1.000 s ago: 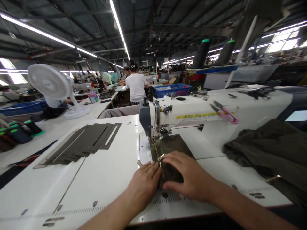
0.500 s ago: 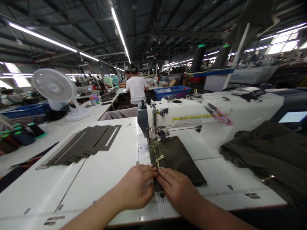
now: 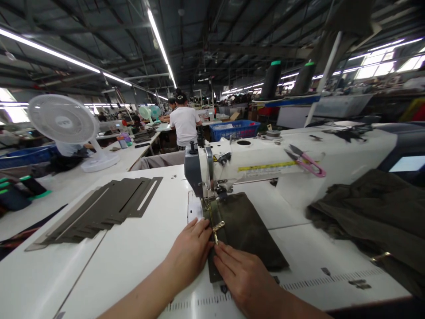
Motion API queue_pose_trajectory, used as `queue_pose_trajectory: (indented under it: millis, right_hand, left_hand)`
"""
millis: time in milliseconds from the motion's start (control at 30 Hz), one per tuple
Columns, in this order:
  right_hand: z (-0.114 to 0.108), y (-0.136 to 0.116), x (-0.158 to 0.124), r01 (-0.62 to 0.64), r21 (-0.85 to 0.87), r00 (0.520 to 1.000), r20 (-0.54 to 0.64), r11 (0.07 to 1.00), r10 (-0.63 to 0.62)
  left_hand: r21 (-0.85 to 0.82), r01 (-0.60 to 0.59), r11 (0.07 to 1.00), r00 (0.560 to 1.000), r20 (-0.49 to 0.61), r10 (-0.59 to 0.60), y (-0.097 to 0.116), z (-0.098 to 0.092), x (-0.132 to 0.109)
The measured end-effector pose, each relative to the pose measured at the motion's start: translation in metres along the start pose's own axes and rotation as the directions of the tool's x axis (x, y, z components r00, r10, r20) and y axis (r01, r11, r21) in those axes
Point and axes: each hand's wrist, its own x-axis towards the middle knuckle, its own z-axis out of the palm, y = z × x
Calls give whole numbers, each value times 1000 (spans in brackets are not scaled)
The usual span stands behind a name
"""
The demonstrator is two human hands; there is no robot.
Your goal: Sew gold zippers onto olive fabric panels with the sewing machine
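A dark olive fabric piece (image 3: 254, 237) lies on the white sewing table, its far end under the needle area of the sewing machine (image 3: 195, 173). Along its left side runs a gold-toothed zipper (image 3: 216, 237) with a gold pull (image 3: 219, 226). My left hand (image 3: 189, 250) presses its closed fingers on the piece's left edge, close to the presser foot. Nearer to me, my right hand (image 3: 244, 272) grips the zipper strip, fingertips together at the lower end of the teeth. The two hands almost touch; both thumbs are largely hidden.
Stacked flat grey-brown panels (image 3: 109, 204) lie at left, near a white fan (image 3: 63, 119). Pink-handled snips (image 3: 310, 164) rest on the machine arm. Bunched olive fabric (image 3: 368, 221) is at right. Beyond the machine are a blue crate (image 3: 235, 129) and a person in white (image 3: 185, 124).
My left hand has slid forward along the fabric edge, toward the presser foot, and its fingers have straightened. My right hand stays at the zipper. The camera view has shifted slightly.
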Motion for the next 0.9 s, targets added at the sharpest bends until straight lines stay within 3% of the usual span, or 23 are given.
queue_pose_trajectory:
  millis: [167,467,733,900]
  right_hand:
    - [2,6,3,-32,-6,999,36,999,32]
    - [16,21,7,-76,0,992,97,997,76]
    - [30,36,19,-90,54,994,70,994,86]
    - [19,39,25,-134,153,988,99,979,120]
  left_hand:
    - [-8,-29,1000,999,-13,29,-8,2,5]
    - [-96,-46,994,987,-159,31,-20,15,9]
    - [-155,-25,988,994,-109,8,-30,16,22]
    - [-179,30,983,998,-41,-38,-31,13,27]
